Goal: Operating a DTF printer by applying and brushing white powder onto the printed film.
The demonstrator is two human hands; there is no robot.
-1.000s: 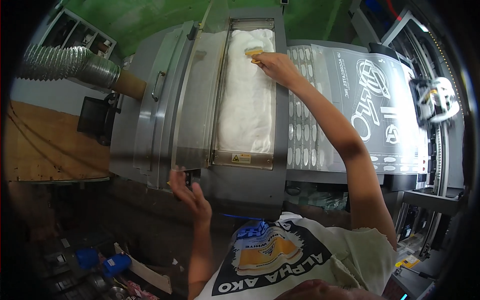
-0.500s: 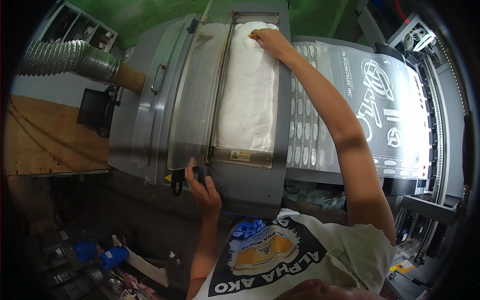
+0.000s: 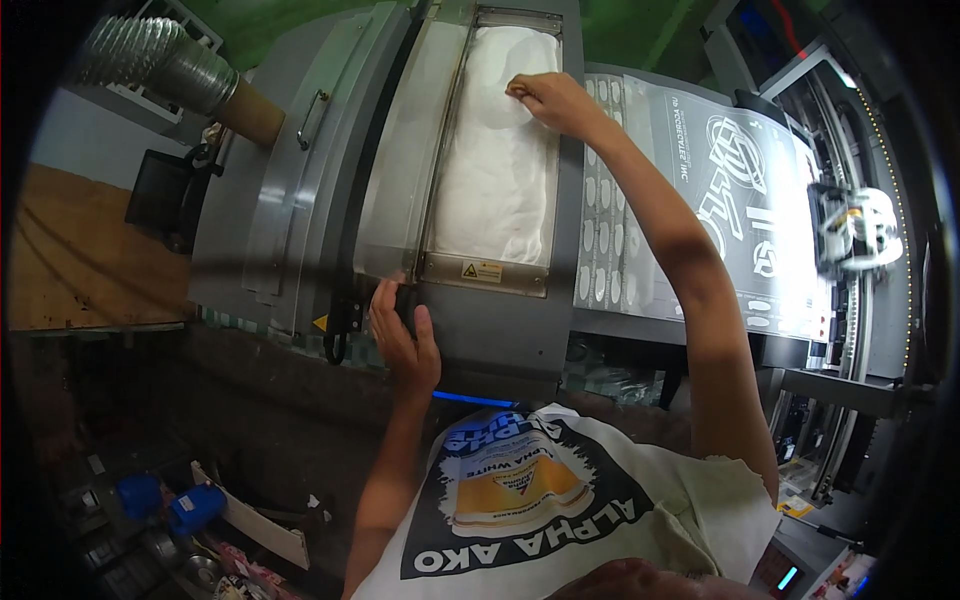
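My right hand [image 3: 555,103] is closed round a small yellow-handled scraper [image 3: 514,88], mostly hidden by the fingers, over the upper part of a long trough of white powder [image 3: 490,190]. My left hand [image 3: 405,340] is raised with its fingers apart at the near end of a clear lid [image 3: 395,210] hinged along the trough's left side; I cannot tell whether the fingertips touch it. A metal rim with a yellow warning label [image 3: 483,270] closes the trough's near end.
The grey machine has a handled cover [image 3: 280,180], a ribbed duct [image 3: 150,55] and a dark screen [image 3: 155,195] at left. Printed film [image 3: 730,200] lies at right beside a printer carriage [image 3: 855,225]. Blue containers [image 3: 195,508] stand at lower left.
My right hand went up the trough, then came slightly back toward me. My left hand rose to the lid's near end. The lid's angle looks slightly different and the view has shifted.
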